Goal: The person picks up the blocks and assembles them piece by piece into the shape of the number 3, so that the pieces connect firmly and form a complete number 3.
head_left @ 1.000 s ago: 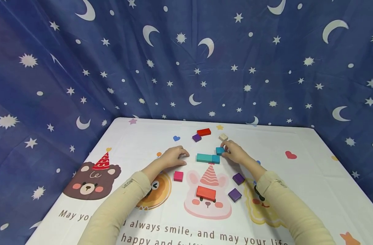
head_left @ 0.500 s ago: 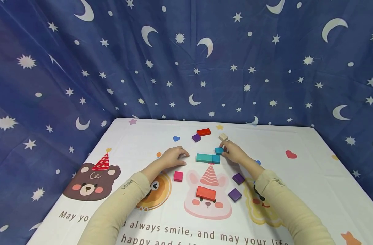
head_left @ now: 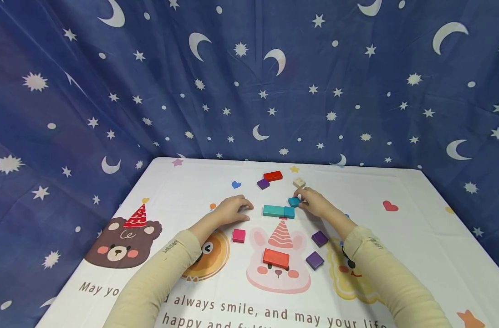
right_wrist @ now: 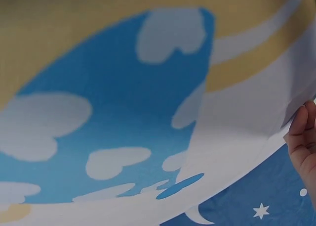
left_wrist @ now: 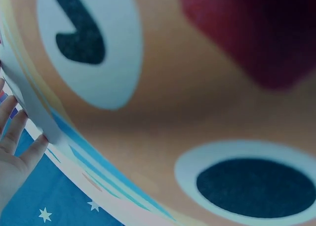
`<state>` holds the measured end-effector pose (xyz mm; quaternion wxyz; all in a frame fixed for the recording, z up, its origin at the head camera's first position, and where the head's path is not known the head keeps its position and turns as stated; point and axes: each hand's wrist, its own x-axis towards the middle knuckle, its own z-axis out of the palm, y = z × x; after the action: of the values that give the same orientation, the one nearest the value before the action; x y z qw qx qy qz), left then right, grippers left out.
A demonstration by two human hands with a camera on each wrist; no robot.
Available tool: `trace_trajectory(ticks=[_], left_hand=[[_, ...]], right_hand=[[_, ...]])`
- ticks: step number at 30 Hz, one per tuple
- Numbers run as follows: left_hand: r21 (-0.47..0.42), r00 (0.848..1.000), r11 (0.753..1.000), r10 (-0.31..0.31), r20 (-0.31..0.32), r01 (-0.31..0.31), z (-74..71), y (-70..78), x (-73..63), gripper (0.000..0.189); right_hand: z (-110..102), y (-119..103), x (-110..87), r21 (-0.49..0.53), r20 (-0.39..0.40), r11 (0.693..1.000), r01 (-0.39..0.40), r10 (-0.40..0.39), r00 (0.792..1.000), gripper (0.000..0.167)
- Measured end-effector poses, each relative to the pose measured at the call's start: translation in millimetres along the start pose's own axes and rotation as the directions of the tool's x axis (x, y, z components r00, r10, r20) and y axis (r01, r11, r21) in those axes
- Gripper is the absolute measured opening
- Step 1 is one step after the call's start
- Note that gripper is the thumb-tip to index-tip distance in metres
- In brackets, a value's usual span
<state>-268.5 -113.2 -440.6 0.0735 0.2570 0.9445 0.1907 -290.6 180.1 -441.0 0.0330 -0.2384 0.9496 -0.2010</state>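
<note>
My right hand [head_left: 316, 203] pinches a small blue block [head_left: 294, 202] between thumb and fingers, close over the white tablecloth. Just in front of that block lie a long teal block [head_left: 273, 211] and a second small blue block [head_left: 289, 212], end to end in one row. Left of this row my left hand [head_left: 231, 210] rests on the cloth, fingers loosely bent and holding nothing. A cream block [head_left: 299, 182] lies right behind my right fingertips. In the left wrist view only some fingers [left_wrist: 12, 132] show at the left edge; the right wrist view hides the pinched block.
A red block [head_left: 272, 176] and a purple block [head_left: 263, 184] lie at the back. Nearer me are a pink block [head_left: 239, 235], an orange-red block [head_left: 276, 258] and two purple blocks [head_left: 319, 238]. A blue star-patterned curtain [head_left: 249, 91] hangs behind the table.
The small blue block in my right hand has turned and shifted slightly, staying just behind the row. My left hand and the other blocks have not moved.
</note>
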Motion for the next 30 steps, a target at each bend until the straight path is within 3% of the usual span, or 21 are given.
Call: trace_trajectory(ticks=[21, 30], left_hand=[[-0.014, 1.000, 1.000, 0.004, -0.008, -0.004, 3.7, -3.0, 0.6, 0.033], [-0.010, 1.000, 1.000, -0.010, -0.003, 0.010, 1.2, -1.0, 1.1, 0.034]], right_hand=[[-1.8, 6.2, -5.6, 0.022, 0.001, 0.999, 0.036, -0.036, 0.999, 0.024], [-4.7, 4.0, -3.5, 0.069, 0.032, 0.997, 0.014, -0.017, 0.999, 0.035]])
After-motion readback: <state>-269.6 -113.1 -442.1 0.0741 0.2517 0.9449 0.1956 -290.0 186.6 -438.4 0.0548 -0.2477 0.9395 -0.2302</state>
